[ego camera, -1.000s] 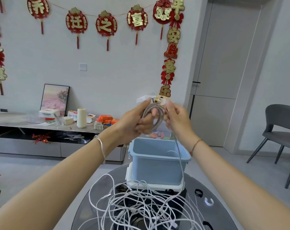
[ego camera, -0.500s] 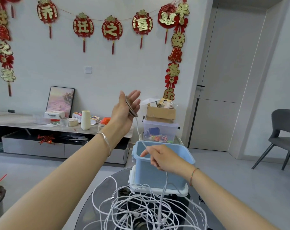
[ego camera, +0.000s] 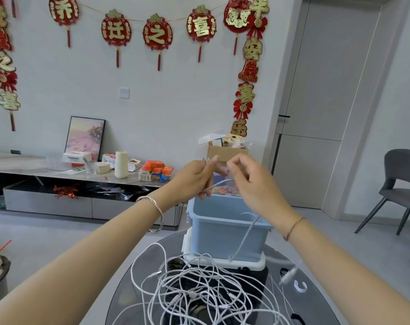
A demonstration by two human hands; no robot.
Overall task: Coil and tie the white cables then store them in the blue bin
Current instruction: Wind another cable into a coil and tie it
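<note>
White cable (ego camera: pixel 217 184), thin, round and limp, spans the gap between both hands. The left hand (ego camera: pixel 192 179) has its fingers curled round the gathered loops, with one turn showing above the knuckles. The right hand (ego camera: pixel 248 181), just beside it, appears to pinch the running strand with bent fingers, though blur obscures the contact.

Judgement: the loops are held raised so the free tail hangs straight and feeds without snagging. That tail drops below the grip across the front wall of the blue bin (ego camera: pixel 211 231), a smooth plastic tub standing open directly beneath the hands. Lower still, a tangled heap of loose cables (ego camera: pixel 199 287) lies on the dark glass table (ego camera: pixel 122 301). The coil is not yet tied.
</note>
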